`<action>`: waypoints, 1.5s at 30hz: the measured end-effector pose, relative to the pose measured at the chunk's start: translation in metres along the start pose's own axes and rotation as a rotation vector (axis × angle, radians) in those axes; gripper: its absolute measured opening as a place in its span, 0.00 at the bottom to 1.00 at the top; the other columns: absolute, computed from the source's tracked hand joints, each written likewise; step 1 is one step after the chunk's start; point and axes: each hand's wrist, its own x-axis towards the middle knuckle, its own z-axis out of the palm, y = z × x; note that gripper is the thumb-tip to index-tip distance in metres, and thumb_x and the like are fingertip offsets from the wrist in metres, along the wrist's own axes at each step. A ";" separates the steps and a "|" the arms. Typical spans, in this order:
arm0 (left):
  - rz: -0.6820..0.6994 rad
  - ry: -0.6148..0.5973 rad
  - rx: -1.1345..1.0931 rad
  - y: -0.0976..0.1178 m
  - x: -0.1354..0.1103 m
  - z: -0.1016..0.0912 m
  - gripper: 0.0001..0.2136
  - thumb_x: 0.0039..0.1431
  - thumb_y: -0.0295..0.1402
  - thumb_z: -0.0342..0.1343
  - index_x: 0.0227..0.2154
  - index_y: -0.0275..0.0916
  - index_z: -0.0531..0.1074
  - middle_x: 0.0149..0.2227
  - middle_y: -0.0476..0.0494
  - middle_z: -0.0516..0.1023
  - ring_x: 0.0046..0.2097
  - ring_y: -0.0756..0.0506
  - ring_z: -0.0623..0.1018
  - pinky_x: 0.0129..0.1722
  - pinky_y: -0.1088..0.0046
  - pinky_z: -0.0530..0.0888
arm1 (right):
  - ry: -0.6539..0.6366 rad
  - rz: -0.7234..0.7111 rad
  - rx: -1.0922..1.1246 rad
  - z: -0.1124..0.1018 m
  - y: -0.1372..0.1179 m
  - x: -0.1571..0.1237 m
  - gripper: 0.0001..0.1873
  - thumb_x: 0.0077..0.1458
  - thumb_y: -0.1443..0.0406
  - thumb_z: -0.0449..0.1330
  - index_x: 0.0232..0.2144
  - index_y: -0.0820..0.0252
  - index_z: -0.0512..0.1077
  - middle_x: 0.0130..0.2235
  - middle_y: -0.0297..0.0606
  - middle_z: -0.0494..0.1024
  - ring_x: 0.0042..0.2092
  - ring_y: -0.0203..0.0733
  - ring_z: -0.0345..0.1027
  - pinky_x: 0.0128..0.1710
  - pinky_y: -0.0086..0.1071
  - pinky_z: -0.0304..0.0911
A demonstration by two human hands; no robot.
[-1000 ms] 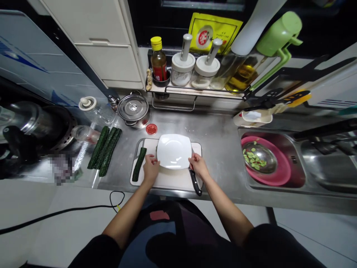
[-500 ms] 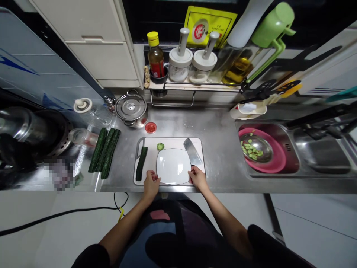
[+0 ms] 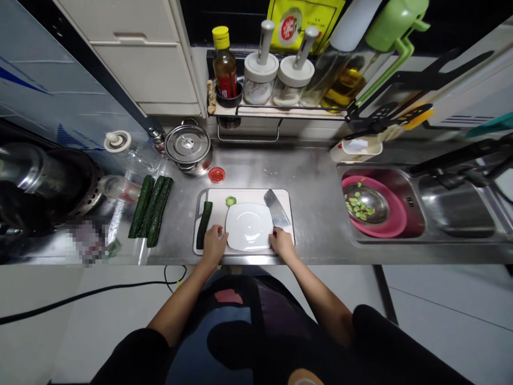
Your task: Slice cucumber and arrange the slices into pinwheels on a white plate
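Note:
A white plate [image 3: 249,229] with rounded corners lies on a white cutting board [image 3: 242,194]. At its left edge my left hand [image 3: 214,245] has curled fingers, with the thumb against the rim. My right hand [image 3: 282,243] pinches the opposite rim, close to the handle end of a cleaver [image 3: 276,207]. The cleaver's wide blade rests on the board; its handle is mostly hidden by my right hand. A length of cucumber [image 3: 204,224] lies on the board's left side, near my left fingers. Behind the plate sit some cucumber slices [image 3: 230,201].
Several whole cucumbers [image 3: 150,211] lie left of the board. A lidded steel pot [image 3: 188,149] and a red lid-like disc [image 3: 217,175] stand behind. A pink basin [image 3: 396,211] with a steel bowl of slices fills the right sink. A shelf [image 3: 280,111] of seasonings hangs above.
The whole view has shifted slightly. My left hand has slid forward along the plate's left edge. My right hand stays at the right rim, and the plate has barely moved on the board.

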 end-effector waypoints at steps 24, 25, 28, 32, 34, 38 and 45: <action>-0.092 -0.033 0.160 0.056 0.099 0.010 0.07 0.51 0.29 0.57 0.34 0.37 0.76 0.36 0.44 0.80 0.39 0.46 0.77 0.39 0.74 0.68 | 0.115 -0.006 -0.102 -0.012 -0.006 -0.023 0.18 0.56 0.67 0.49 0.47 0.60 0.70 0.39 0.44 0.79 0.42 0.45 0.72 0.41 0.32 0.62; -0.088 -0.025 0.139 0.056 0.098 0.011 0.07 0.51 0.29 0.57 0.33 0.37 0.76 0.35 0.44 0.80 0.39 0.47 0.77 0.39 0.75 0.68 | 0.118 -0.004 -0.099 -0.012 -0.006 -0.024 0.17 0.56 0.67 0.50 0.47 0.59 0.70 0.39 0.44 0.79 0.42 0.45 0.72 0.41 0.31 0.62; -0.092 -0.010 0.046 0.056 0.096 0.011 0.05 0.49 0.28 0.58 0.31 0.38 0.75 0.33 0.45 0.80 0.36 0.47 0.77 0.37 0.75 0.68 | 0.124 0.002 -0.068 -0.010 -0.005 -0.024 0.17 0.56 0.67 0.50 0.47 0.59 0.71 0.38 0.44 0.79 0.41 0.44 0.71 0.40 0.31 0.62; -0.093 0.010 -0.151 0.055 0.101 0.007 0.03 0.46 0.29 0.61 0.26 0.37 0.74 0.29 0.46 0.79 0.31 0.49 0.76 0.34 0.75 0.69 | 0.137 -0.019 -0.010 -0.008 -0.005 -0.023 0.16 0.54 0.67 0.52 0.44 0.59 0.73 0.37 0.42 0.79 0.39 0.44 0.71 0.39 0.31 0.61; -0.078 0.043 -0.253 0.054 0.105 0.003 0.02 0.46 0.28 0.61 0.25 0.36 0.74 0.27 0.47 0.78 0.30 0.49 0.76 0.33 0.76 0.69 | 0.154 -0.035 0.030 -0.009 -0.006 -0.019 0.15 0.53 0.67 0.52 0.42 0.59 0.74 0.34 0.41 0.79 0.38 0.43 0.71 0.39 0.30 0.61; -0.089 -0.007 -0.486 0.055 0.102 -0.005 0.06 0.46 0.31 0.62 0.26 0.35 0.73 0.23 0.48 0.76 0.28 0.51 0.74 0.30 0.78 0.69 | 0.201 -0.116 0.212 -0.012 -0.013 -0.008 0.12 0.52 0.67 0.53 0.35 0.60 0.76 0.32 0.38 0.78 0.35 0.40 0.69 0.39 0.30 0.62; -0.331 -0.406 -0.837 0.065 0.057 -0.007 0.10 0.44 0.31 0.66 0.26 0.33 0.71 0.20 0.51 0.72 0.23 0.56 0.71 0.25 0.82 0.67 | 0.062 -0.215 0.757 -0.016 -0.045 0.017 0.15 0.48 0.63 0.57 0.38 0.61 0.76 0.33 0.35 0.77 0.32 0.34 0.66 0.32 0.26 0.62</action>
